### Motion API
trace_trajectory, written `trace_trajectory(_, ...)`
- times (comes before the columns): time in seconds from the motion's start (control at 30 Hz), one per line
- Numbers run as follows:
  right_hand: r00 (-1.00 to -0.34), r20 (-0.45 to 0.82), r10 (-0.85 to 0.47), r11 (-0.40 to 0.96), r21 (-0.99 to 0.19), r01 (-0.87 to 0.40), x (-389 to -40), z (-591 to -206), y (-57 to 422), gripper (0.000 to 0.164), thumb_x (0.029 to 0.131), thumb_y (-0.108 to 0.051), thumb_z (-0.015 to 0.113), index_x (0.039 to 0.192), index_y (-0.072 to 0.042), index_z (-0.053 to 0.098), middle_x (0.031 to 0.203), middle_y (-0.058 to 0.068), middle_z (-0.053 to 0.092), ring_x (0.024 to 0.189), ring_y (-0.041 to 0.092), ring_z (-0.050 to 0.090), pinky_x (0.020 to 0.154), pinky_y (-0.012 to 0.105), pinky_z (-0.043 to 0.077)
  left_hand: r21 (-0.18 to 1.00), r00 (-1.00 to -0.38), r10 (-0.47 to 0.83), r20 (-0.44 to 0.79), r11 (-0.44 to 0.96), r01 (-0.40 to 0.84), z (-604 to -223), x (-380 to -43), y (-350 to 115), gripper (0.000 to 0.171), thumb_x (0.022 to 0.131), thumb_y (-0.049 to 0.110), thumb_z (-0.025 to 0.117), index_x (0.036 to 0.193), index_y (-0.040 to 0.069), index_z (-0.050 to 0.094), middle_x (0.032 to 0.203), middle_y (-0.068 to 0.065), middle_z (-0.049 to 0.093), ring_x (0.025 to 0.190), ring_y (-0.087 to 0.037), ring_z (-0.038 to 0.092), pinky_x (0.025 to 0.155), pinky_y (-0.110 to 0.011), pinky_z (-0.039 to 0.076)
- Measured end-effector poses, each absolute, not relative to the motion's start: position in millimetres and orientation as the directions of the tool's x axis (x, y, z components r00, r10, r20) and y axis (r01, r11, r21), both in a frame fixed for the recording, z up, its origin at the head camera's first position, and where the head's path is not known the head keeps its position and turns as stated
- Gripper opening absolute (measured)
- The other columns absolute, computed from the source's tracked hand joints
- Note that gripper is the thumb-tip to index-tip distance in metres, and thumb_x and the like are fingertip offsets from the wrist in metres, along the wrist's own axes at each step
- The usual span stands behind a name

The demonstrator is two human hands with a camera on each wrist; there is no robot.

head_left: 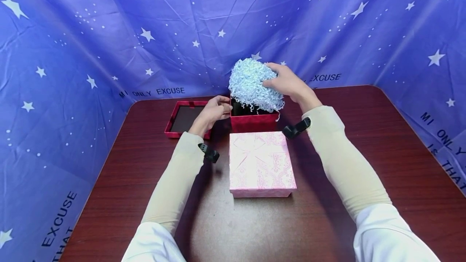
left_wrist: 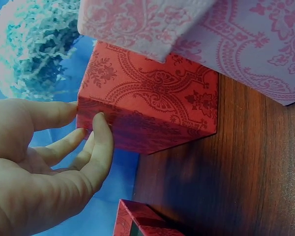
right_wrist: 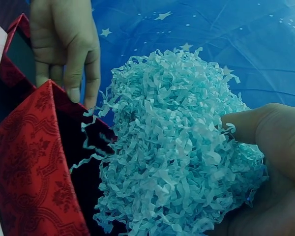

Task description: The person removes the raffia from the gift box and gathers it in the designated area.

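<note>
My right hand (head_left: 287, 82) grips a big clump of light blue crinkled paper shreds (head_left: 253, 82), thumb pressed into its side. The clump hangs over the open red patterned box (head_left: 254, 123), whose inside is dark; loose strands dangle at its rim. In the right wrist view the paper shreds (right_wrist: 172, 142) fill the middle, beside the red box (right_wrist: 37, 157). At the box's left wall my left hand (head_left: 214, 112) holds the rim with its fingertips. The left wrist view shows that hand (left_wrist: 49, 157) with digits at the rim and against the outer side of the red box (left_wrist: 152, 88).
A closed pink patterned box with a bow print (head_left: 260, 161) stands just in front of the red one. Left of the red box, a red lid (head_left: 169, 128) lies inside up on the dark wood table (head_left: 120, 197). Blue star-printed cloth (head_left: 204, 19) hangs behind and at both sides.
</note>
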State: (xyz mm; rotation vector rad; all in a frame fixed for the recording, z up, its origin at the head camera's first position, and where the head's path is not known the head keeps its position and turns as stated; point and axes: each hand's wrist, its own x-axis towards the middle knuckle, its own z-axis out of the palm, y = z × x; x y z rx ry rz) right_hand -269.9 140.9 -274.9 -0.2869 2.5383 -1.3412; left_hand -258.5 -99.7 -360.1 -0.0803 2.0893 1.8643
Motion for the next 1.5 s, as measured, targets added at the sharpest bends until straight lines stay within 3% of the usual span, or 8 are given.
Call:
trace_trajectory(0.17,-0.954,-0.118,-0.275,0.553,-0.832,-0.056,-267,-269,149,0.076,0.092,-0.017,0.057,0.154,-0.016,0.015,0.161,0.003,0.011,0.147,0.024,0.011,0.117,0.046,0.025,0.956,-0.943,0.181,-0.278,0.146,-0.253,-360,-257,-100,0.043,0.093,-0.001,0.051,0.134,-0.002,0.041,0.110,-0.014,0.050,0.124,-0.040,0.049,0.101,-0.043,0.047)
trace_trajectory(0.37,-0.962,-0.092,-0.258,0.538,-0.840,-0.064,-264,-262,163,0.075,0.092,-0.017,0.057,0.154,-0.016,0.016,0.161,0.003,0.013,0.146,0.025,0.016,0.116,0.047,0.025,0.954,-0.943,0.176,-0.282,0.159,-0.255,-358,-257,-100,0.043,0.093,0.000,0.051,0.135,-0.001,0.041,0.117,-0.016,0.049,0.125,-0.038,0.049,0.101,-0.043,0.047)
trace_trajectory(0.6,-0.974,-0.060,-0.218,0.505,-0.861,-0.059,-261,-260,182,0.065,0.092,-0.015,0.057,0.151,-0.020,0.029,0.151,0.007,0.036,0.131,0.024,0.039,0.107,0.044,0.039,0.951,-0.944,0.165,-0.285,0.172,-0.257,-357,-258,-100,0.043,0.094,0.001,0.051,0.136,-0.001,0.041,0.117,-0.016,0.050,0.124,-0.037,0.051,0.100,-0.041,0.049)
trace_trajectory(0.83,-0.981,-0.069,-0.183,0.498,-0.867,-0.032,-258,-261,201,0.068,0.094,-0.018,0.055,0.153,-0.018,0.021,0.158,0.007,0.023,0.139,0.027,0.029,0.114,0.048,0.029,0.955,-0.945,0.161,-0.284,0.140,-0.263,-357,-257,-100,0.040,0.093,-0.001,0.052,0.132,-0.001,0.042,0.113,-0.015,0.050,0.124,-0.039,0.049,0.102,-0.045,0.046)
trace_trajectory(1.1,-0.989,-0.070,-0.133,0.511,-0.859,-0.008,-255,-271,223,0.065,0.094,-0.018,0.054,0.152,-0.015,0.024,0.153,0.012,0.030,0.131,0.027,0.036,0.109,0.045,0.036,0.953,-0.945,0.161,-0.284,0.155,-0.260,-359,-257,-99,0.041,0.093,-0.001,0.053,0.132,-0.001,0.042,0.108,-0.012,0.050,0.123,-0.039,0.050,0.100,-0.042,0.049)
trace_trajectory(1.2,-0.990,-0.075,-0.123,0.523,-0.852,0.000,-255,-279,233,0.066,0.095,-0.020,0.055,0.153,-0.015,0.023,0.154,0.014,0.029,0.129,0.025,0.039,0.106,0.040,0.039,0.954,-0.946,0.160,-0.283,0.153,-0.259,-359,-257,-98,0.041,0.093,-0.001,0.053,0.132,-0.001,0.042,0.107,-0.011,0.050,0.123,-0.039,0.050,0.100,-0.042,0.048)
trace_trajectory(1.37,-0.993,-0.068,-0.098,0.552,-0.834,0.002,-256,-293,247,0.063,0.094,-0.020,0.057,0.150,-0.013,0.029,0.143,0.016,0.040,0.112,0.017,0.047,0.089,0.023,0.045,0.953,-0.945,0.162,-0.285,0.157,-0.261,-359,-256,-99,0.041,0.093,0.000,0.053,0.133,-0.001,0.043,0.110,-0.012,0.050,0.123,-0.038,0.051,0.100,-0.042,0.048)
trace_trajectory(1.5,-0.991,-0.098,-0.090,0.568,-0.822,0.030,-255,-303,258,0.066,0.095,-0.021,0.055,0.152,-0.012,0.024,0.148,0.017,0.035,0.121,0.025,0.043,0.099,0.035,0.043,0.950,-0.944,0.163,-0.288,0.169,-0.261,-360,-257,-100,0.041,0.093,0.001,0.054,0.132,0.001,0.043,0.113,-0.013,0.051,0.119,-0.034,0.054,0.099,-0.040,0.050)
